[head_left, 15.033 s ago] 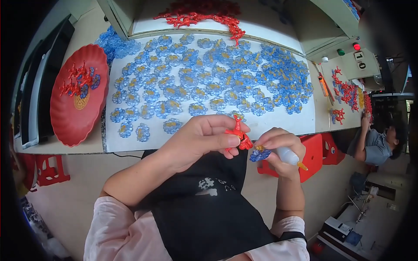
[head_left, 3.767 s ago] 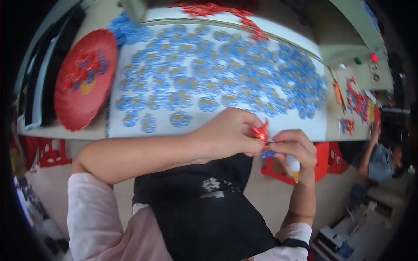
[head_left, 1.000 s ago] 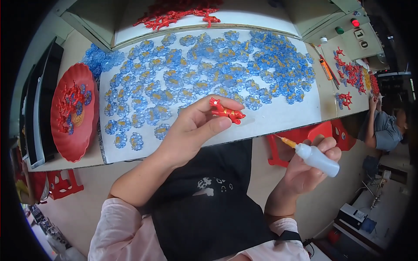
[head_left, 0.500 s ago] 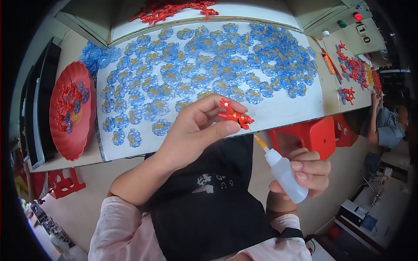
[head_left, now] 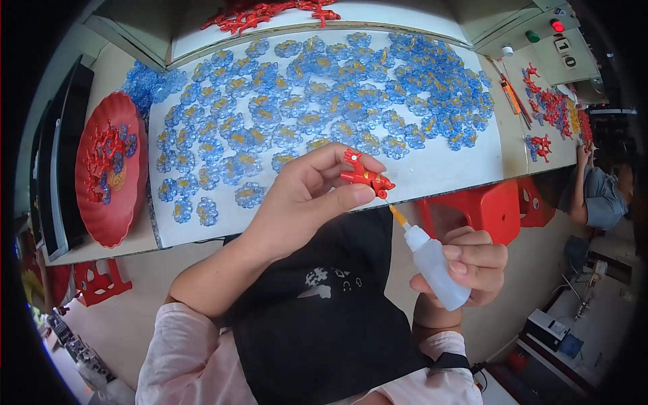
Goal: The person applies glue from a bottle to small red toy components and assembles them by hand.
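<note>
My left hand (head_left: pixel 304 196) pinches a small red plastic piece (head_left: pixel 365 175) between thumb and fingers, just off the near edge of the white board (head_left: pixel 445 172). My right hand (head_left: pixel 469 263) grips a small white squeeze bottle (head_left: pixel 434 264) with an orange nozzle. The nozzle tip points up-left and nearly touches the underside of the red piece. Several blue flower-shaped pieces with yellow centres (head_left: pixel 324 101) cover the board beyond my hands.
A red round tray (head_left: pixel 111 175) with red and blue bits sits at the left. Red branch-shaped pieces (head_left: pixel 270 10) lie at the board's far edge. A red stool (head_left: pixel 493 206) stands below the table. Another person (head_left: pixel 597 196) works at the right, near more red pieces (head_left: pixel 550 104).
My right hand has raised the bottle toward the red piece, nozzle now close under it. My left hand has stayed near the board's edge with the piece.
</note>
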